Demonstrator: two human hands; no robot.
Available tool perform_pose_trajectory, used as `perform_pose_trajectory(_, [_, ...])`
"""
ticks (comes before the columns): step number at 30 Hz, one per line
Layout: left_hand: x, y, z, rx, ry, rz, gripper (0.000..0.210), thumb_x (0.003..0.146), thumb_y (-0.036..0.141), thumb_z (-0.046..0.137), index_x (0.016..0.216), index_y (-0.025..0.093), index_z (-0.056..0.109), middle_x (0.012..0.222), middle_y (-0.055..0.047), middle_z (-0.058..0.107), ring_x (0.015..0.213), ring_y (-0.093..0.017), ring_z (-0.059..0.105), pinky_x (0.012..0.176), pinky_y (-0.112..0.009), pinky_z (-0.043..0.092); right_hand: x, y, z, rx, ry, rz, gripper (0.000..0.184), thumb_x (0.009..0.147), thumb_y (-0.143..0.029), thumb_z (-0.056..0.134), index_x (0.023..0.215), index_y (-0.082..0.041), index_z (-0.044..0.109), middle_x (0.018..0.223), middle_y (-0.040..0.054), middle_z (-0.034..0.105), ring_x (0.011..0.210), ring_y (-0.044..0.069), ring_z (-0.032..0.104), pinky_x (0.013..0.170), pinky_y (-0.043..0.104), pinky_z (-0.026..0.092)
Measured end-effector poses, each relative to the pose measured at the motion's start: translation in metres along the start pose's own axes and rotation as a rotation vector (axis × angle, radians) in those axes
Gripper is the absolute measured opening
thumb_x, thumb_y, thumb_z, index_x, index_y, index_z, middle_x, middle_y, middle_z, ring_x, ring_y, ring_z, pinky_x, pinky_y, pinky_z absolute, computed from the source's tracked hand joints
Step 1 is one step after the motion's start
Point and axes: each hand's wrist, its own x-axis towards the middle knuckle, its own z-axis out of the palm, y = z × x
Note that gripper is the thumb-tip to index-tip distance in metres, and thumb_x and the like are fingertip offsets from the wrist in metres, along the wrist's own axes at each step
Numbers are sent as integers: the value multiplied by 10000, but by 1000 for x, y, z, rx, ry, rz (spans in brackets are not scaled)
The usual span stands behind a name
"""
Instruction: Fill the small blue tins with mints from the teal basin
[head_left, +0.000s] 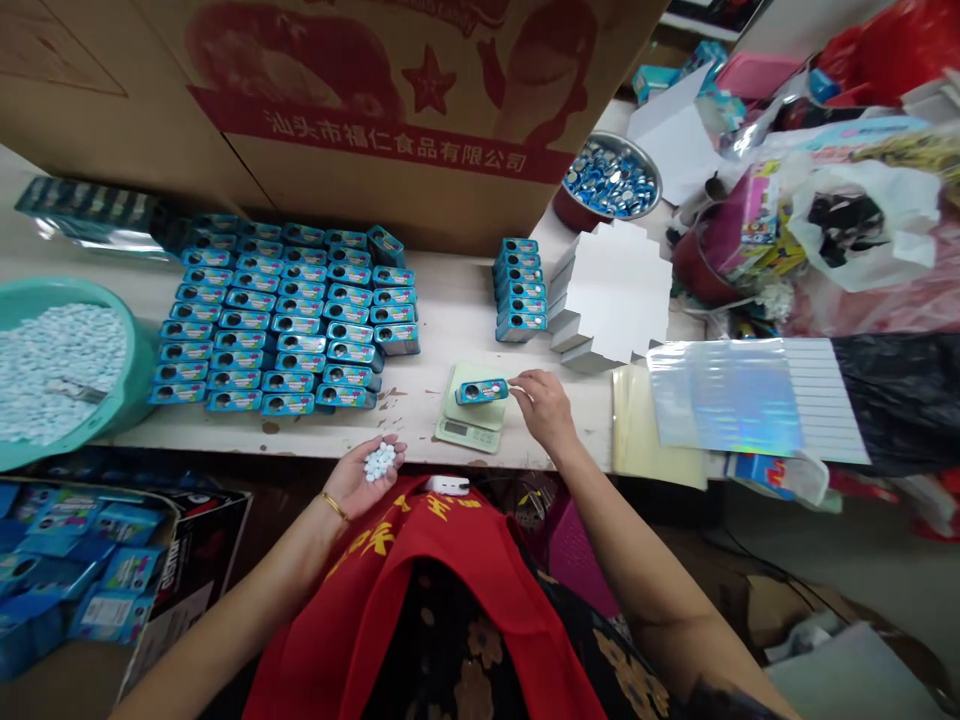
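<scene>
My left hand [367, 472] is cupped palm up at the table's front edge, holding a small heap of pale candies [379, 460]. In front of me, a small blue box [474, 391] with a dark round opening rests on a pale green digital scale [454, 432]. A whitish spot, perhaps a candy, shows on its top. My right hand [546, 408] is at the box's right end, thumb and forefinger closed together. Whether they touch the box or pinch a candy is too small to tell. Left of the scale stand rows of similar blue boxes [300, 325].
A green tub [139, 375] of pale candies with a scoop stands at far left. Stacked white card [611, 290], a short row of blue boxes [520, 290] and a metal bowl [652, 185] are to the right. A large carton [360, 195] blocks the back.
</scene>
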Motion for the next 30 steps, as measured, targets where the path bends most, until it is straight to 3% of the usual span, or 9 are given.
perform_pose_trajectory(18, [-3, -3, -1, -20, 60, 32, 150, 789, 144, 452, 862, 112, 579, 806, -106, 649, 685, -167, 628, 576, -271, 526, 0, -8, 11, -80, -96, 18, 198, 823, -258, 472, 917, -209, 640, 881, 51, 565, 819, 186, 457, 730, 317, 363])
perform_pose_trajectory(30, [-1, -4, -3, -36, 28, 18, 143, 776, 139, 474, 862, 107, 583, 811, -114, 648, 692, -169, 627, 586, -276, 529, 0, -10, 11, -57, -99, -12, 208, 818, -274, 475, 952, -216, 623, 903, 58, 548, 826, 197, 452, 735, 337, 363])
